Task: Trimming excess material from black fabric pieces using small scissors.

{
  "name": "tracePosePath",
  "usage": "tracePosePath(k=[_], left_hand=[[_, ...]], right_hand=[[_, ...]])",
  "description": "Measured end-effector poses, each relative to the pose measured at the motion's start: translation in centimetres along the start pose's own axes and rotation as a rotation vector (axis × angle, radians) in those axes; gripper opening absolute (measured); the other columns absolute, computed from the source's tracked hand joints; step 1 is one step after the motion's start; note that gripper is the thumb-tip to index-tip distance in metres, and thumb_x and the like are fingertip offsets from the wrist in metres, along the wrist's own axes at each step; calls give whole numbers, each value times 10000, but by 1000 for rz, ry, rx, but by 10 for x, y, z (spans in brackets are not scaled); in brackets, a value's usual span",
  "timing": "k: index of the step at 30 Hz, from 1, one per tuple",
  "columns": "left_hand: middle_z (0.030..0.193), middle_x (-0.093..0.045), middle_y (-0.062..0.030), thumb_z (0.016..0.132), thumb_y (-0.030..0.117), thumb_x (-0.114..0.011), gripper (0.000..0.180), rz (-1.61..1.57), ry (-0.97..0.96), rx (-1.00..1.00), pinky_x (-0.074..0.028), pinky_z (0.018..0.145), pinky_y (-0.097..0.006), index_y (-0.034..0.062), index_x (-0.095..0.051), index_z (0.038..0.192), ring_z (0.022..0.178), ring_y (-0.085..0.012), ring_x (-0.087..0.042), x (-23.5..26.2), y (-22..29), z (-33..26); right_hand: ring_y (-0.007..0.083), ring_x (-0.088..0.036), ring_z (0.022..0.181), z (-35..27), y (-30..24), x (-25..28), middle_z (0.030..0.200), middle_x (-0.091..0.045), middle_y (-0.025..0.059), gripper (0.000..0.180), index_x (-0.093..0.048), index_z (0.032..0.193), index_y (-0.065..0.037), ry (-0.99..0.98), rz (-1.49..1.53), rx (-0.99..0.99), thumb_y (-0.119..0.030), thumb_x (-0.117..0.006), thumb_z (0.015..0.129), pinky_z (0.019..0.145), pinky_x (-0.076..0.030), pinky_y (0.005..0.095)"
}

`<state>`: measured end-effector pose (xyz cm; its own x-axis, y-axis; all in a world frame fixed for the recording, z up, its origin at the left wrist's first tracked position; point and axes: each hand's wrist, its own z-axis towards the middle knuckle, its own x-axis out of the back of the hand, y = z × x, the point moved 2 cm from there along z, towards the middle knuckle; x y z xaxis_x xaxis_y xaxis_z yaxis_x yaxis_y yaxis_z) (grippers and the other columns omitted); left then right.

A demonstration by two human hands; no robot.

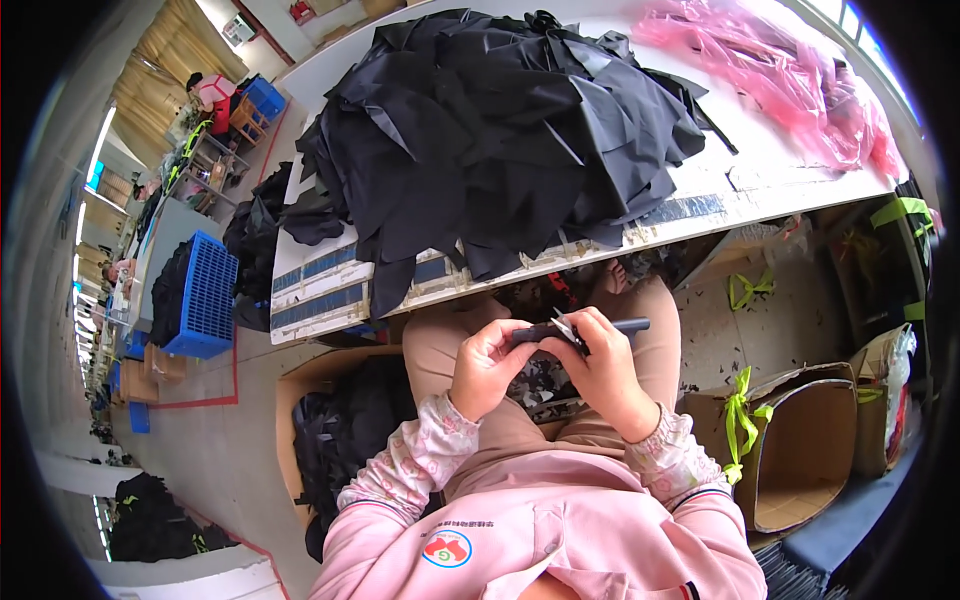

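While a big heap of black sheets (500,130) sits on the white table (780,185) at upper centre, apparently plenty left, one dark strip (535,332) is being handled mid-frame; whether those in the carton (288,415), left of centre, are finished, I can't tell. Hands close together: left hand (487,365) pinching the strip, right hand (602,368) curled around what look like silver-bladed snips (568,331).

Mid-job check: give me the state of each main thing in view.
Left hand: closed on the black piece
Right hand: closed on it
Black piece: held by both hands
Black material: heaped on the table
Pink plastic: crumpled
Blue crate: holding dark material
Left cardboard box: open, holding dark material
Right cardboard box: open
Yellow-green ribbon: tied
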<state>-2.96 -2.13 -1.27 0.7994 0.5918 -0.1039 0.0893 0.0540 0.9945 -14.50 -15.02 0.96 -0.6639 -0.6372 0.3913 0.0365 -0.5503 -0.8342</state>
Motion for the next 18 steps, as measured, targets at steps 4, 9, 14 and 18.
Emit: tracePosePath(k=[4, 9, 14, 18], left_hand=[[1044, -620, -52, 872, -14, -636, 200, 9, -17, 2, -482, 815, -232, -13, -615, 1071, 941, -104, -589, 3, -2, -1], [1199, -542, -99, 892, 67, -618, 114, 163, -36, -284, -391, 961, -313, 3, -645, 982, 1116, -195, -502, 4, 9, 4], [1032, -624, -34, 914, 102, -606, 127, -512, -148, 158, -440, 876, -250, 26, -626, 1014, 971, -105, -570, -4, -7, 1], [992, -632, -16, 883, 95, -659, 238, -549, -97, 41, -450, 796, -206, 27, -588, 1100, 867, -72, -579, -10, -13, -2]], right_hand=[[273, -517, 608, 1, 4, 2, 732, -544, 123, 145, -586, 854, 19, -20, 101, 7, -18, -707, 783, 557, -421, 325], [165, -500, 652, 4, 10, 11, 715, -518, 72, 124, -578, 841, 5, -139, 273, -35, 3, -691, 792, 608, -409, 280], [199, -545, 648, 2, 10, 10, 738, -572, 87, 119, -596, 845, -7, -193, 391, -71, -51, -700, 807, 608, -439, 303], [195, -537, 630, 2, 1, 8, 712, -570, 96, 131, -591, 828, -3, -207, 394, -109, -73, -701, 815, 594, -437, 308]])
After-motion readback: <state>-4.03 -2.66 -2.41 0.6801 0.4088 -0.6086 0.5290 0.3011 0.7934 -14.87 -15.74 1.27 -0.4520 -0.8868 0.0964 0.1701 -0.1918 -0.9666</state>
